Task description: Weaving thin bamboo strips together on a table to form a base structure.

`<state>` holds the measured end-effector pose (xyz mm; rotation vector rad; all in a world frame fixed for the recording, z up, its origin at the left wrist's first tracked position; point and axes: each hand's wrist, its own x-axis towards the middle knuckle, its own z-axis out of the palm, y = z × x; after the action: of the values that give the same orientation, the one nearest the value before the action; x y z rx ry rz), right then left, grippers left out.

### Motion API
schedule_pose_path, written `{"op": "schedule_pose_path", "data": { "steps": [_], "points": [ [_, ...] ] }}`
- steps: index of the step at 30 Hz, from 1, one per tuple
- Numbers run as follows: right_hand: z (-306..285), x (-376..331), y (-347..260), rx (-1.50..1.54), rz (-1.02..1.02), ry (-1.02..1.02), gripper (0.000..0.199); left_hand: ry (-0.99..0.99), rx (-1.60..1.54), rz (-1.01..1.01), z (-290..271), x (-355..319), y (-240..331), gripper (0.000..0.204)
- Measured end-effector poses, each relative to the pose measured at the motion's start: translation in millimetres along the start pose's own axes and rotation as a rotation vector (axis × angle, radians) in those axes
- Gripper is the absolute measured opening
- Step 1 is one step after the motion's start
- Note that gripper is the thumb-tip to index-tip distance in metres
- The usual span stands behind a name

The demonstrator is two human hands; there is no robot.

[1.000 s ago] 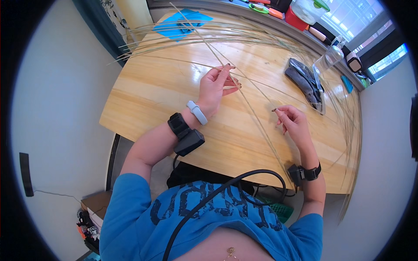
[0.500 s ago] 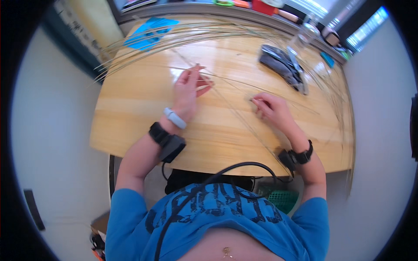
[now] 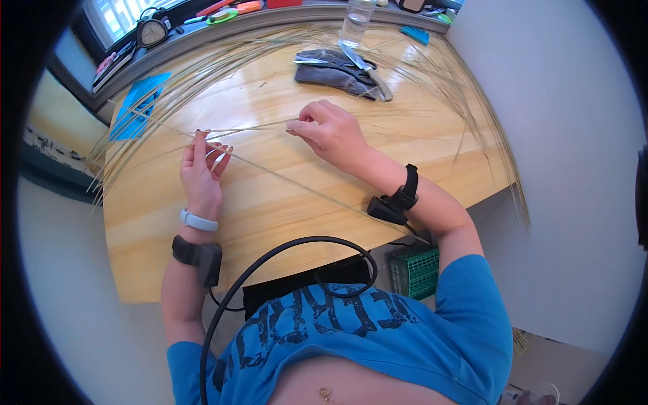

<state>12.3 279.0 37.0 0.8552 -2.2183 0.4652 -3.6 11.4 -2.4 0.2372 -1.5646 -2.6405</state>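
Observation:
My left hand point(image 3: 204, 169) is raised over the left part of the table, its fingers pinched on thin bamboo-like strips that cross there. One long strip point(image 3: 290, 179) slants from the fingers down to the table's near edge by my right forearm. My right hand point(image 3: 329, 131) is closed in a pinch at the other end of a pale strip point(image 3: 253, 127) stretched nearly level between both hands. The exact grip of the right fingertips is too small to make out.
Many long loose strips point(image 3: 462, 88) arc along the table's far and right edges. Behind my hands lie a grey cloth bundle point(image 3: 327, 75) and a knife point(image 3: 368, 67). A blue sheet point(image 3: 155, 84), a glass of water point(image 3: 356, 25) and a black cable point(image 3: 270, 253) are also around.
My view has swung to the right. My right hand has come up beside the far strip end, and a strip now runs taut between the hands. The left hand keeps its pinch.

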Motion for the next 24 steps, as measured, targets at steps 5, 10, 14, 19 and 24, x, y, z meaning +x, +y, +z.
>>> {"op": "schedule_pose_path", "data": {
  "steps": [5, 10, 14, 19, 24],
  "points": [
    [-4.9, 3.2, 10.3, 0.022, -0.053, 0.07, 0.02, -0.004, 0.002, -0.002, -0.2, -0.2, 1.3, 0.025],
    [3.5, 0.3, 12.8, 0.077, -0.038, 0.043, 0.019, -0.017, 0.003, -0.019, -5.3, -0.9, 2.1, 0.025],
    [5.8, -8.1, 8.7, 0.199, 0.132, -0.077, 0.013, -0.03, -0.014, -0.031, 3.2, -5.0, 2.8, 0.024],
    [4.5, -6.8, 2.2, 0.321, 0.263, -0.179, 0.012, -0.016, 0.004, -0.059, 3.4, -4.5, 3.8, 0.026],
    [6.8, -7.5, 2.8, 0.388, 0.297, -0.191, 0.015, 0.017, -0.022, -0.076, 7.1, -8.2, 8.9, 0.026]
  ]
}}
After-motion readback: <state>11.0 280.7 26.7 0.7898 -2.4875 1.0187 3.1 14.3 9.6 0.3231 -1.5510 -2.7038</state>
